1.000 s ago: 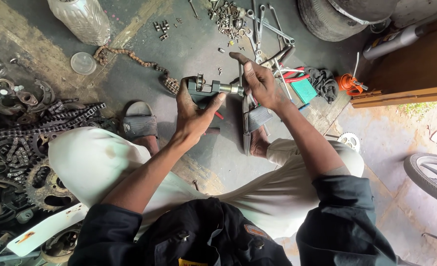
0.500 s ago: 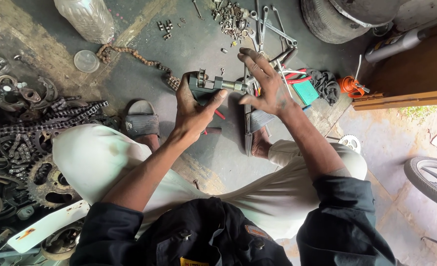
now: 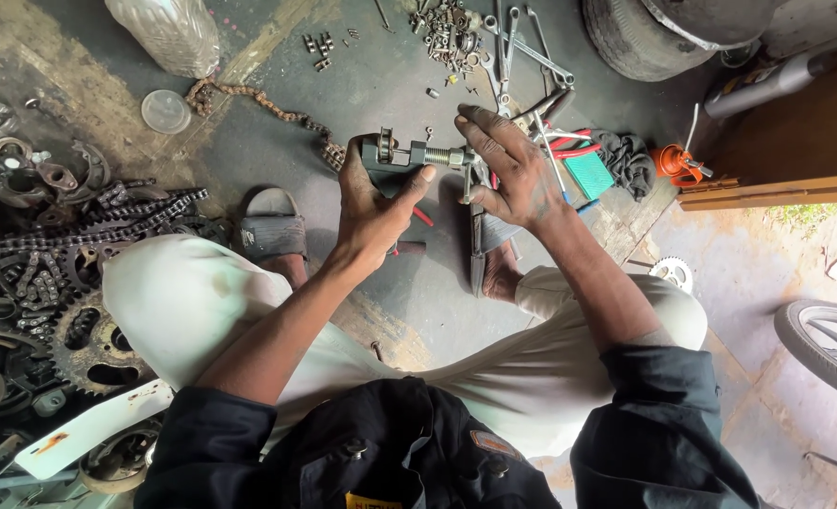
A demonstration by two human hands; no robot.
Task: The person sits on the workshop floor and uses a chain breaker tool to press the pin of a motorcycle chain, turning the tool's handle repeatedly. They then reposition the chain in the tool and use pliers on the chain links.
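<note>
**Grimy workshop floor, chain tool in hand**

Oily concrete floor is spreading under the seated person. Left hand is gripping the dark chain tool; right hand is pinching its threaded screw end, seemingly mid-turn. A clear plastic bottle is standing far left, a teal box lying beside the right hand.

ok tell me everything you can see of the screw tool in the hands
The screw tool is a dark metal clamp-like body with a bright threaded screw running sideways out of its right end and a small toothed part at its left end. It is held level above the grey floor. The left hand grips the body from below, thumb along its side; the right hand covers the screw's end.
</note>
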